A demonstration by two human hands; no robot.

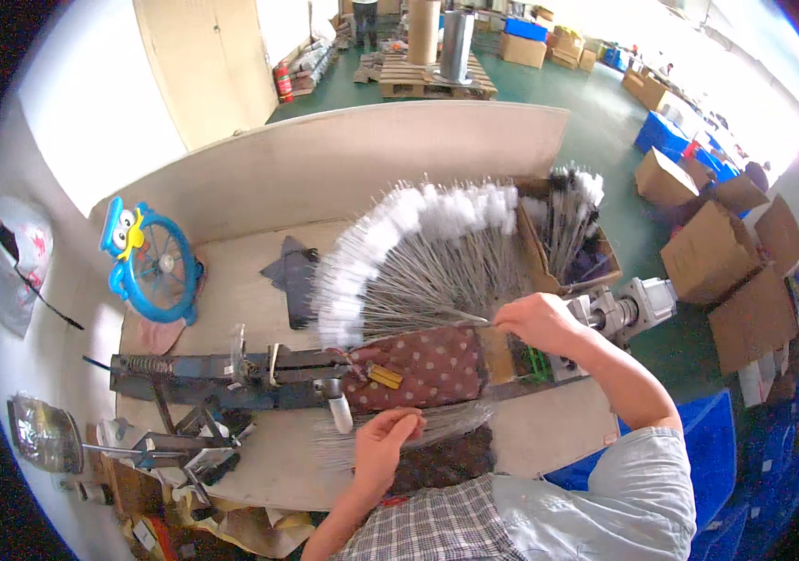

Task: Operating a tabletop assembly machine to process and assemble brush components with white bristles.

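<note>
Brushes with white bristle tips and thin wire stems (437, 252) lie fanned across the middle of the bench, tips outward. At the stem end of this fan, my right hand (542, 320) is closed, its fingertips pinching the wire stem of a brush. My left hand (385, 451) is closed at the near edge, thumb and fingers together; I cannot make out what they hold. It is over a bundle of thin bare wires (446, 423) beside a maroon dotted cloth (432, 369). A yellow-handled tool (384, 376) rests on the cloth.
A metal bench fixture (222, 367) with a spring and white-handled lever (339, 411) runs along the left. A motor unit (628, 309) sits at right. Behind it, a carton (542, 252) holds more brushes. A blue fan (158, 271) stands at the far left.
</note>
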